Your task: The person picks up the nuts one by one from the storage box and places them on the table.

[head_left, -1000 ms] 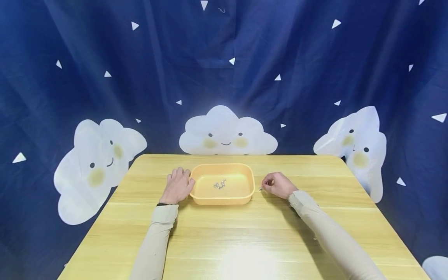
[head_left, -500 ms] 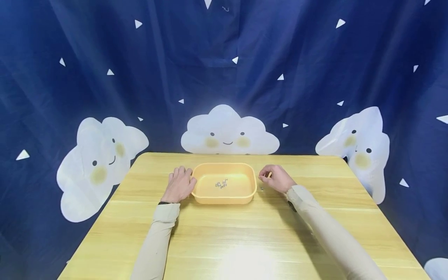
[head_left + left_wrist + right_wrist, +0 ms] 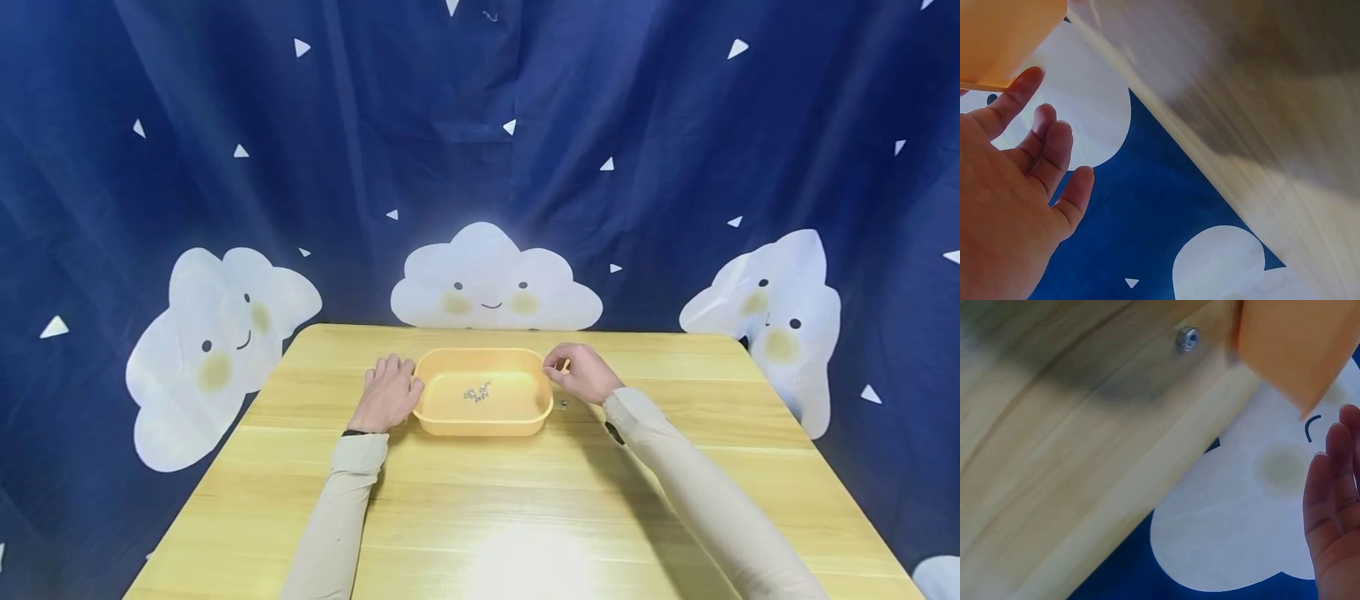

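The yellow-orange plastic tray (image 3: 483,428) stands on the table with several small metal nuts (image 3: 477,392) lying inside. At its left side my left hand (image 3: 387,395) grips the rim, thumb over the edge; the left wrist view has the index finger (image 3: 1019,94) against the tray wall. My right hand (image 3: 585,372) is raised at the right rim, thumb and index tips pinched together on what seems a small nut, almost wholly hidden. Another nut (image 3: 1187,339) lies on the table just right of the tray. Thumb and index of the right hand are outside the right wrist view.
The wooden table (image 3: 465,500) carries the tray near its far edge. Behind it hangs a dark blue curtain (image 3: 360,125) with white clouds and triangles. A bright glare spot lies on the near part of the tabletop.
My right hand has lifted from beside the loose nut and moved left and away to the tray's right rim. The loose nut stays on the table. My left hand keeps its place.
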Available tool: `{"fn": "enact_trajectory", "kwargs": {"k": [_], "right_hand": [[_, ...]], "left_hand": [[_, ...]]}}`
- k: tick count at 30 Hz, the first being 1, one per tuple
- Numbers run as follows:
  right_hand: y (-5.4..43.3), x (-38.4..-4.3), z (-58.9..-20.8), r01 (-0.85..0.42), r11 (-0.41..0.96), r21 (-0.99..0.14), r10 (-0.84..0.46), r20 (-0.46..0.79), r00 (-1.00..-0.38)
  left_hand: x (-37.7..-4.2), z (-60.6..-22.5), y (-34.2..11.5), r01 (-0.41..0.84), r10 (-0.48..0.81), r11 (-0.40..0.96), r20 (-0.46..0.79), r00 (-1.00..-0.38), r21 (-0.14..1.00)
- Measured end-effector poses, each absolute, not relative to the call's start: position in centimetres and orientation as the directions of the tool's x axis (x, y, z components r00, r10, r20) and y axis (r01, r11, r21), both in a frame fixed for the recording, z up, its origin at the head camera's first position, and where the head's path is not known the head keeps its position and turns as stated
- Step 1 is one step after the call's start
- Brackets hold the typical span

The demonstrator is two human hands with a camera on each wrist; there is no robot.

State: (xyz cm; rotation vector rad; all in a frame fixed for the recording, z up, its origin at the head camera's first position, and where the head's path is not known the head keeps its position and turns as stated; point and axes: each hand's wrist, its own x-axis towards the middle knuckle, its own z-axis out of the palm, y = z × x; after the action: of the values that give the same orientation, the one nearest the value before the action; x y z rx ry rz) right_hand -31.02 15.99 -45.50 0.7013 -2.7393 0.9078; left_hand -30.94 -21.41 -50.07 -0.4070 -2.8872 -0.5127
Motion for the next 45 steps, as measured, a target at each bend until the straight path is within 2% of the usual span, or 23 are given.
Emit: {"fn": "enact_trajectory", "kwargs": {"k": [17, 24, 34, 45], "right_hand": [[13.9, -32.7, -43.2, -0.588, 0.703, -0.4, -0.513, 0.288, -0.809], [12.8, -33.1, -42.2, -0.579, 0.726, -0.371, -0.523, 0.249, -0.815], [10.7, -33.7, -40.8, -0.625, 0.718, -0.306, -0.592, 0.204, -0.78], [8.4, -34.4, -40.9, -0.677, 0.703, -0.219, -0.664, 0.137, -0.735]], "left_hand": [[-31.0, -50.1, -21.4, 0.301, 0.238, 0.906, 0.23, -0.944, 0.298], [-30.9, -50.0, -21.4, 0.297, 0.235, 0.907, 0.224, -0.946, 0.298], [-30.9, -49.8, -21.4, 0.294, 0.231, 0.908, 0.227, -0.946, 0.298], [-31.0, -50.0, -21.4, 0.302, 0.238, 0.904, 0.23, -0.944, 0.302]]}}
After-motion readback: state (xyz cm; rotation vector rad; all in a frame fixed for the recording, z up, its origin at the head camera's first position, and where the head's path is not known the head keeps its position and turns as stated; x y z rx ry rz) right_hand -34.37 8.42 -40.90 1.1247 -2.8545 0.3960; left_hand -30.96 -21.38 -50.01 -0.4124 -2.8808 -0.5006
